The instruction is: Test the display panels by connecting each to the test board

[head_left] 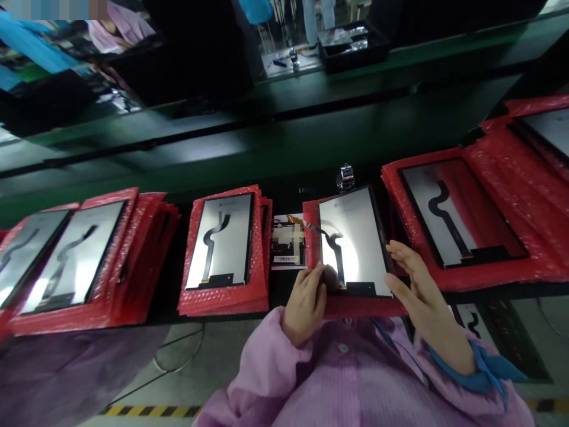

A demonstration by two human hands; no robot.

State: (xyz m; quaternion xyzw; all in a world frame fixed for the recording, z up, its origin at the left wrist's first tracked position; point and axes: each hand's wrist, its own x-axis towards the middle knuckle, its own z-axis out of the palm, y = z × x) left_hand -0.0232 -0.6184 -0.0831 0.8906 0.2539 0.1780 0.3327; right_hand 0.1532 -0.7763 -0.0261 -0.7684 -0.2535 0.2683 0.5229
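Observation:
A display panel (358,243) lies silvery back up in front of me, slightly tilted over red bubble wrap (312,228). A dark flex cable (336,255) with an orange end runs across its left side. My left hand (306,302) is closed at the panel's lower left corner, its fingertips bent against the edge. Along the right edge, my right hand (420,293) is open, thumb and fingers apart, fingertips at the panel's side. Left of the panel lies a device with exposed inner parts (288,243), partly covered by the orange cable end.
Panels on stacked red bubble wrap stand to the left (226,243), far left (73,261) and right (457,213). A small metal tally counter (345,177) sits behind my panel. A green ledge (267,130) crosses behind. Another person's pink sleeve (124,26) shows beyond it.

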